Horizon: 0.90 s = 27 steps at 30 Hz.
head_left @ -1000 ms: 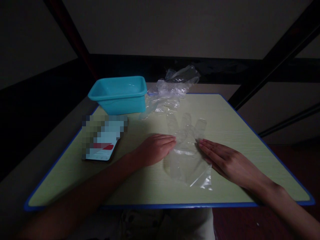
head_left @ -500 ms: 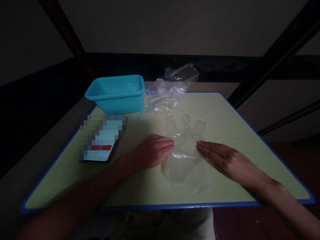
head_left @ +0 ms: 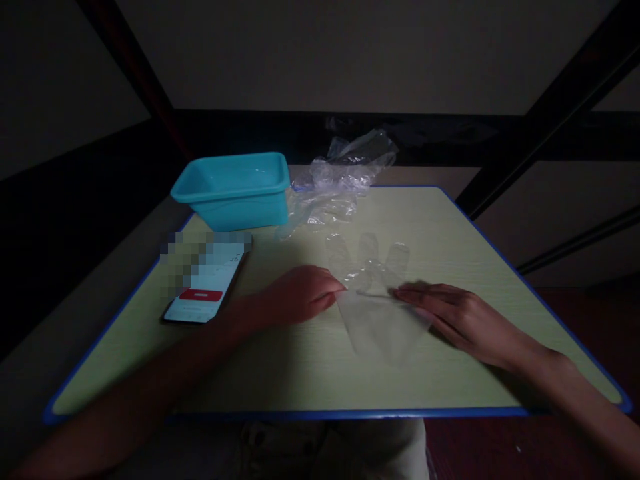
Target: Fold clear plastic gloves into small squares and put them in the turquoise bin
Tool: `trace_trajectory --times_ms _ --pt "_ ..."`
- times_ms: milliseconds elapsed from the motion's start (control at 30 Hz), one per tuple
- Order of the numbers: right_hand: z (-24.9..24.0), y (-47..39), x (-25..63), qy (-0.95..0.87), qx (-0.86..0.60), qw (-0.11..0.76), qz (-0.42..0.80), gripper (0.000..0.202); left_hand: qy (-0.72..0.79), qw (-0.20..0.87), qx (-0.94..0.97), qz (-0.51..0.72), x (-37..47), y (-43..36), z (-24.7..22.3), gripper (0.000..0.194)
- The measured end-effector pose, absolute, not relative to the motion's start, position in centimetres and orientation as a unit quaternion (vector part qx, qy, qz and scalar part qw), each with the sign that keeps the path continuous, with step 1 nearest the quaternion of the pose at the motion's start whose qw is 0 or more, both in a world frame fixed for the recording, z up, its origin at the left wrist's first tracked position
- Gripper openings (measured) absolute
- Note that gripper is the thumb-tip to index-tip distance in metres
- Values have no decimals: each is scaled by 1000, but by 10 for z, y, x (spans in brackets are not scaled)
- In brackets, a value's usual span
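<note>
A clear plastic disposable glove (head_left: 383,327) lies in front of me, its finger parts pointing away and its cuff part toward me. My left hand (head_left: 313,293) is closed, pinching the glove's left edge between thumb and fingertips. On the opposite edge my right hand (head_left: 445,313) also pinches the film, its fingers pressed together. Between the two pinches the glove is drawn up slightly, and its lower part looks lifted and blurred.
A crumpled heap of clear plastic gloves (head_left: 345,177) lies at the table's back edge. Left of it stands a turquoise basin (head_left: 240,207). A phone (head_left: 205,287) with a lit screen rests at the left. The table (head_left: 480,260) has a blue rim.
Both hands have gone from lying flat against the glove's sides to pinching its edges. The glove's lower part has risen and shifted.
</note>
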State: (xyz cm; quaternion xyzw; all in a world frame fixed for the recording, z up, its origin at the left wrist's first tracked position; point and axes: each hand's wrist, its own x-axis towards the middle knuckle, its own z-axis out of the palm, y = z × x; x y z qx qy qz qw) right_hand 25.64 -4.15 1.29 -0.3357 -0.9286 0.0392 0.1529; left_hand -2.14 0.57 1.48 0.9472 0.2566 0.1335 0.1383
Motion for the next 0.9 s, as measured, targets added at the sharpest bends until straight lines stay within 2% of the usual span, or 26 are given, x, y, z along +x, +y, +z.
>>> trace_trajectory --times_ms 233,333,500,667,900 --pt "8 -38 259 -920 -335 189 80 31 233 185 951 88 -17 17 26 20" --pt "4 -39 259 -927 -314 197 53 30 194 174 960 104 -17 18 22 19" --pt "2 -40 258 -939 -283 192 -19 32 150 126 969 149 -17 15 6 33" --pt "1 -41 259 -943 -267 194 -51 34 123 97 975 161 -13 13 -4 32" --pt "1 -42 258 -947 -250 199 -31 33 92 173 963 185 -10 11 -8 33"
